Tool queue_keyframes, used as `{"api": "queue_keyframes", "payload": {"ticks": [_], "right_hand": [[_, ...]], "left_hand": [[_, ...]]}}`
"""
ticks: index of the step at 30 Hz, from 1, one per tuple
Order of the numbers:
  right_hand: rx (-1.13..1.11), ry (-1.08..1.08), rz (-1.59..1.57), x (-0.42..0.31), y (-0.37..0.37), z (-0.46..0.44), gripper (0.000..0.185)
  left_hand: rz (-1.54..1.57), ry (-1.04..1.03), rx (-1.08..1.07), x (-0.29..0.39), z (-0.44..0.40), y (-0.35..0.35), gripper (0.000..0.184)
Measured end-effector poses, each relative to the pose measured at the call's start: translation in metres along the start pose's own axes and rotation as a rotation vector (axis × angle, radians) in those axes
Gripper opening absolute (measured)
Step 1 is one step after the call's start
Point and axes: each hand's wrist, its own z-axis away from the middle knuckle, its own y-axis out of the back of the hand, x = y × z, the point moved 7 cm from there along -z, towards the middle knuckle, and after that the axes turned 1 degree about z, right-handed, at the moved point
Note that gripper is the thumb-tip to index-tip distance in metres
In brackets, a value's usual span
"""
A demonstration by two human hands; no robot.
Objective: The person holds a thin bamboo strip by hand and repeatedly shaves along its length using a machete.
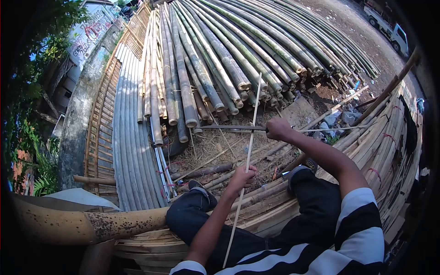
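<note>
My left hand (242, 178) is wrapped round a long, thin bamboo strip (249, 150), which runs from near my lap up and away from me. My right hand (278, 129) grips the handle of a long knife (222, 127) with a dark blade. The blade points left and crosses the strip well above my left hand. It looks to be touching the strip, though I cannot tell whether it cuts into it. My right fist hides most of the handle.
Stacked bamboo poles (224, 59) fill the ground ahead, their cut ends towards me. Bundled split bamboo (380, 156) lies at right. A thick bamboo pole (123, 225) juts out at left, near corrugated sheets (130, 137). A truck (397, 36) stands far right.
</note>
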Motion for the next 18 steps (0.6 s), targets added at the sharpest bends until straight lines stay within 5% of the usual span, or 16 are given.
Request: {"api": "queue_keyframes", "payload": {"ticks": [9, 11, 15, 18], "right_hand": [[-0.102, 0.37, -0.029, -0.091, -0.007, 0.048, 0.015], [-0.023, 0.393, -0.009, -0.065, -0.01, 0.023, 0.016], [0.209, -0.311, 0.065, 0.098, 0.029, -0.037, 0.023], [0.394, -0.532, -0.11, 0.176, 0.066, -0.003, 0.025]], "left_hand": [[-0.023, -0.056, 0.152, -0.003, 0.01, 0.003, 0.019], [-0.002, -0.041, 0.122, -0.005, 0.026, -0.005, 0.018], [0.121, 0.059, -0.063, -0.02, 0.055, -0.021, 0.015], [0.086, 0.091, -0.098, -0.013, 0.053, -0.019, 0.014]]}}
